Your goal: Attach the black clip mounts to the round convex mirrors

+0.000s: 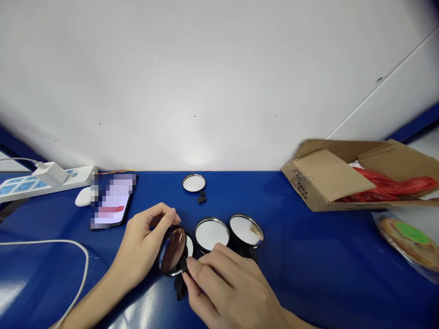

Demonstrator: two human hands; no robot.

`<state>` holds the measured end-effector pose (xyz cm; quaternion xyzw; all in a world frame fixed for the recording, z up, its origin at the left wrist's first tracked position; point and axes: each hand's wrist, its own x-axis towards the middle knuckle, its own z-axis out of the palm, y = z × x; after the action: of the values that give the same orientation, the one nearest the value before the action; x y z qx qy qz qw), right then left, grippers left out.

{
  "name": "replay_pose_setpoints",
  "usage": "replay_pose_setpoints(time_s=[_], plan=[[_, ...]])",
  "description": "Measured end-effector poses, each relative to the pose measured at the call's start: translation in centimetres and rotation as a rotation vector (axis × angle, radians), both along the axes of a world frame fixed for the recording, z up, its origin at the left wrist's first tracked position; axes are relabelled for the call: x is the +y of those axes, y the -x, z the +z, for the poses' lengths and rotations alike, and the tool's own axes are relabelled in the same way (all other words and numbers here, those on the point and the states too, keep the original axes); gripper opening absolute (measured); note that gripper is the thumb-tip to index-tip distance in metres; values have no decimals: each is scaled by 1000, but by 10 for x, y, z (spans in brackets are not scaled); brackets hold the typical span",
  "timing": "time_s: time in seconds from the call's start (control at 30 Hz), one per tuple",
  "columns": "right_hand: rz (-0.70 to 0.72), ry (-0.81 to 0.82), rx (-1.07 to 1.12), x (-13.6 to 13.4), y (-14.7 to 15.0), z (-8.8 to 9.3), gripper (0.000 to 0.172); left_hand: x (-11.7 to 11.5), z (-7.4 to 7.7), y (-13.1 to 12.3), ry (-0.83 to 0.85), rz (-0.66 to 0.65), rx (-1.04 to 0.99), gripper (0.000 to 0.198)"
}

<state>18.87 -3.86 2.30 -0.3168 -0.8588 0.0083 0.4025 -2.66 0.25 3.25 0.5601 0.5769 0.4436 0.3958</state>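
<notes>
A small round mirror (172, 251) with a black rim is tilted up between my hands, its face reflecting skin tones. My right hand (229, 285) pinches the black mount (184, 263) at the mirror's lower right. The curled thumb and fingers of my left hand (146, 237) are closed at its upper left rim. Partly hidden behind it, another round mirror (190, 246) lies on the table, its black clamp (179, 289) sticking out below. Two more mirrors (211, 234) (246, 230) lie face up just beyond my right hand, their lower parts partly covered.
Near the wall lies another mirror (194, 183) with its black clamp (202, 198). At left are a phone (111, 203), a white case (83, 196), a power strip (48, 178) and a white cable (85, 262). An open carton (329, 176) and wrapped food (408, 237) are at right.
</notes>
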Motion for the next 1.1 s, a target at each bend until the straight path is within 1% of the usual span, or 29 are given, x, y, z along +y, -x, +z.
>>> replay_pose_setpoints(time_s=[0.13,0.27,0.43,0.6,0.8,0.93,1.0,1.1], plan=[[-19,-45,10,5,1,4,10,2,-5,5,127,-37,209,52],[-28,-78,11,4,2,4,8,1,-6,3,159,-46,309,54],[-21,-89,-9,5,2,0,8,-1,-6,2,126,-62,316,51],[-18,-83,-11,5,2,1,7,-2,-5,1,117,-67,360,49],[40,-57,12,5,3,1,23,-2,-3,0,130,-61,355,49],[59,-53,9,5,3,1,32,-3,-2,0,97,-59,371,49],[70,-42,17,5,2,3,34,-3,-2,0,83,-56,379,49],[78,-34,30,5,2,5,31,-2,-2,0,93,-55,379,49]])
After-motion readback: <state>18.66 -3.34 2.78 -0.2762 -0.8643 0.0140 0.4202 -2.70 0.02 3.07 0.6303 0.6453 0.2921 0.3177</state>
